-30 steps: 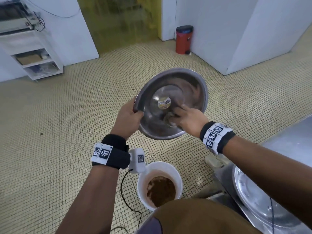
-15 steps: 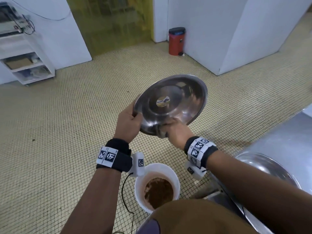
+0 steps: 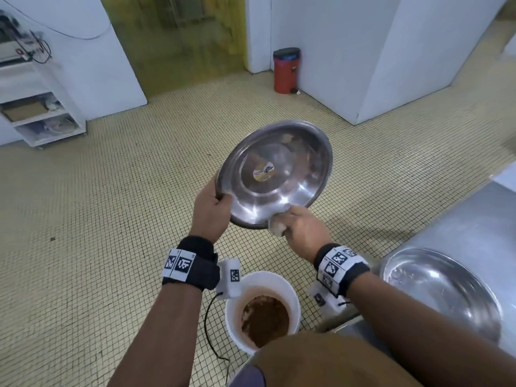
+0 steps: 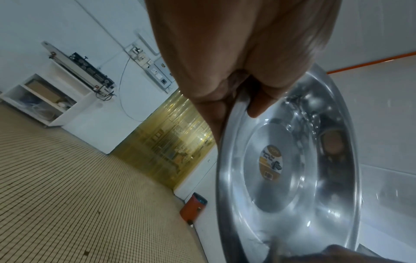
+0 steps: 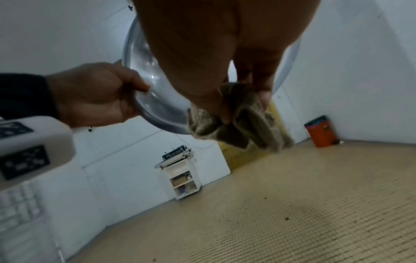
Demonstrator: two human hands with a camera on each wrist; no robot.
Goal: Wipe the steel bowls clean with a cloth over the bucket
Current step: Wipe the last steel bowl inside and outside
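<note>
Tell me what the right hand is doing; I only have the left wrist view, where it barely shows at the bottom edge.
Observer: The right hand grips a bunched brownish cloth against the lower rim of the steel bowl.
Operator: Is the bucket there?
Observer: Yes, a white bucket stands on the floor below the hands, with brown matter inside.
Operator: Any other bowls?
Observer: A second bowl lies on the steel counter to the person's right.

I lose my left hand [image 3: 210, 212] fingers behind the bowl [image 3: 275, 174] rim, sticker [image 3: 264, 173] print too blurred to read, cloth [image 3: 276, 227] mostly buried in my right hand [image 3: 303, 233]
</note>
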